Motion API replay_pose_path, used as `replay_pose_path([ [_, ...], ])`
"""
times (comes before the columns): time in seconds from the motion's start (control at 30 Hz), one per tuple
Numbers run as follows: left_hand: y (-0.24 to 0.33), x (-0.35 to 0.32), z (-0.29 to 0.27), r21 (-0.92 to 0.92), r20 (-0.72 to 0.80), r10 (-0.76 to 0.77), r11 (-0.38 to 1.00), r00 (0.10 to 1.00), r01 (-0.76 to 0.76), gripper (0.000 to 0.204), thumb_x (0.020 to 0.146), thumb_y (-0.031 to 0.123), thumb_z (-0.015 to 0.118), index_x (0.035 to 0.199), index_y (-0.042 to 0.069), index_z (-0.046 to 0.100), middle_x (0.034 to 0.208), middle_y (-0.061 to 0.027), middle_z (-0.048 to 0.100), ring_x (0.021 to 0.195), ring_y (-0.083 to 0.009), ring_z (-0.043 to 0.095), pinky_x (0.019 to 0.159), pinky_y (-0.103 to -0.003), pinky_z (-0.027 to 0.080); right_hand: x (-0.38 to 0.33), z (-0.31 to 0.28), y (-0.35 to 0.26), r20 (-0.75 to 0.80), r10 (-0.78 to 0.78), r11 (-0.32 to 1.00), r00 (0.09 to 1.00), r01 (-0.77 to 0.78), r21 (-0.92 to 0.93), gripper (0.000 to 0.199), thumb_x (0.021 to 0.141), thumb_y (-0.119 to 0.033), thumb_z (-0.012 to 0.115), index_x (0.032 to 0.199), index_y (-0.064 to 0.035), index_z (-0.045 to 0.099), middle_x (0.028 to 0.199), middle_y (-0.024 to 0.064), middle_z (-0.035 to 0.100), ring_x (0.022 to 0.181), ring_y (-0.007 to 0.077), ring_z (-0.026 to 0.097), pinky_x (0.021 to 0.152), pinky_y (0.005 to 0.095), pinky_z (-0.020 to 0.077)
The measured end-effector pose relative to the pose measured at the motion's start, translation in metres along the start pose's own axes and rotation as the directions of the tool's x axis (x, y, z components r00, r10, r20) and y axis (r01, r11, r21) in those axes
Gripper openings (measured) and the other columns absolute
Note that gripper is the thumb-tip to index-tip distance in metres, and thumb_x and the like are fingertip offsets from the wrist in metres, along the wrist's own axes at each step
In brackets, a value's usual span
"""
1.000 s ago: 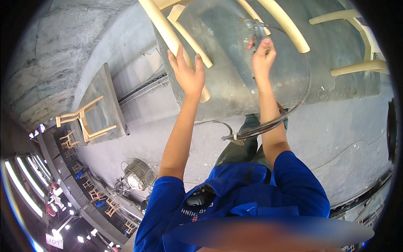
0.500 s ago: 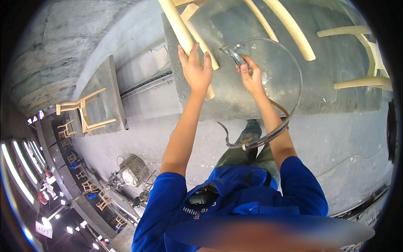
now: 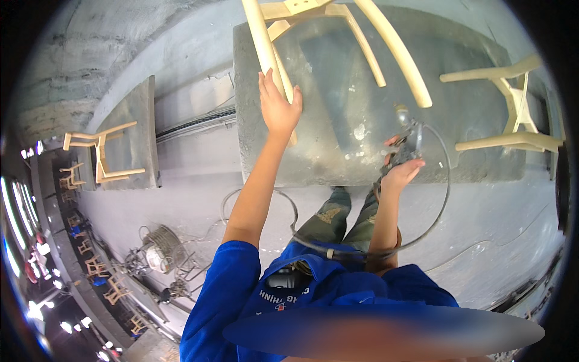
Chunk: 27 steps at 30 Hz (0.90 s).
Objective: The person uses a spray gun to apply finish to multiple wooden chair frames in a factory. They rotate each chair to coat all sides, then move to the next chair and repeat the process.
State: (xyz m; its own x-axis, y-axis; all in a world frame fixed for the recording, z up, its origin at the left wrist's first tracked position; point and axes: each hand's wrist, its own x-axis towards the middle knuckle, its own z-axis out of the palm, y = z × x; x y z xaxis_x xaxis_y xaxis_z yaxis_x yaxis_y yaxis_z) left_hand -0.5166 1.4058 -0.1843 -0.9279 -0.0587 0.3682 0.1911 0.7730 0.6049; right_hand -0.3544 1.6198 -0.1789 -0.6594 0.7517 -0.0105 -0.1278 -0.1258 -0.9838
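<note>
My left hand (image 3: pixel 280 107) is on the left leg of a pale wooden chair frame (image 3: pixel 395 45) at the far side of a grey tabletop (image 3: pixel 325 136). Its fingers lie together over the leg's left side, and the thumb shows on the right side; the palm's contact is hidden. To the right, my right hand (image 3: pixel 399 174) is closed around a metal spray gun (image 3: pixel 411 145), held above the near part of the tabletop, its head pointing away from me. A dark hose (image 3: pixel 445 199) loops from the gun down past my right forearm and across my front.
Another pale chair frame (image 3: pixel 517 105) rests on the tabletop's right part. Farther left, a chair frame (image 3: pixel 101 151) lies against a grey board (image 3: pixel 142 130). A round wire-caged fan (image 3: pixel 161 248) stands on the floor at lower left, with several chair frames beyond.
My right hand has drawn the spray gun back toward me and to the right, away from the left leg. The chair frame has turned slightly clockwise under my left hand, whose fingers have come together.
</note>
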Motion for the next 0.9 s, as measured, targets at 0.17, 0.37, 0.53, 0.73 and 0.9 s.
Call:
replay_pose_path([
  [0.17,0.006,-0.031,-0.008,-0.071,-0.031,-0.042,0.997,0.999,0.04,0.083,0.087,0.021,0.07,0.151,-0.007,0.024,0.151,-0.0313,0.036,0.141,-0.0454,0.038,0.114,-0.048,0.035,-0.01,0.015,-0.042,0.398,-0.024,1.0,0.917,0.023,0.009,0.091,0.093,-0.079,0.031,0.12,0.0036,0.055,0.089,0.0102,0.066,0.073,0.0153,0.064,0.049,0.0241,0.0411],
  [0.37,0.012,-0.081,-0.016,-0.209,-0.056,-0.164,0.966,0.985,0.149,0.078,0.088,0.018,0.069,0.15,-0.006,0.028,0.151,-0.0294,0.04,0.138,-0.0443,0.042,0.114,-0.046,0.036,0.019,0.035,-0.081,0.421,-0.03,0.999,0.907,0.038,-0.009,0.081,0.097,-0.073,0.039,0.122,0.0015,0.057,0.089,0.0051,0.067,0.074,0.0112,0.063,0.048,0.0205,0.038],
  [0.53,0.008,-0.115,-0.016,-0.449,0.025,-0.325,0.841,0.945,0.301,0.077,0.09,0.019,0.071,0.149,-0.007,0.03,0.149,-0.0279,0.044,0.135,-0.0427,0.047,0.112,-0.044,0.038,0.015,-0.002,-0.121,0.312,-0.18,0.948,0.933,0.25,-0.199,0.087,0.093,-0.078,0.041,0.124,0.0009,0.058,0.09,0.0039,0.067,0.077,0.0102,0.063,0.049,0.0209,0.038],
  [0.73,0.003,-0.162,-0.014,-0.219,-0.031,-0.128,0.969,0.991,0.118,0.093,0.085,0.025,0.079,0.154,-0.006,0.024,0.151,-0.0282,0.042,0.134,-0.0432,0.049,0.109,-0.044,0.042,0.0,0.022,-0.162,0.452,-0.323,0.911,0.831,0.403,-0.089,0.104,0.083,-0.089,0.039,0.126,0.0043,0.056,0.094,0.0082,0.068,0.081,0.0138,0.066,0.051,0.0212,0.0411],
  [0.9,-0.004,-0.203,-0.015,-0.31,0.122,-0.236,0.914,0.964,0.262,0.093,0.082,0.028,0.082,0.152,0.0,0.029,0.137,-0.0286,0.055,0.123,-0.0427,0.058,0.097,-0.046,0.05,0.029,0.094,-0.201,0.48,-0.472,0.88,0.739,0.427,0.207,0.104,0.084,-0.089,0.034,0.12,0.0071,0.056,0.089,0.0093,0.067,0.077,0.0143,0.066,0.05,0.0217,0.0422],
])
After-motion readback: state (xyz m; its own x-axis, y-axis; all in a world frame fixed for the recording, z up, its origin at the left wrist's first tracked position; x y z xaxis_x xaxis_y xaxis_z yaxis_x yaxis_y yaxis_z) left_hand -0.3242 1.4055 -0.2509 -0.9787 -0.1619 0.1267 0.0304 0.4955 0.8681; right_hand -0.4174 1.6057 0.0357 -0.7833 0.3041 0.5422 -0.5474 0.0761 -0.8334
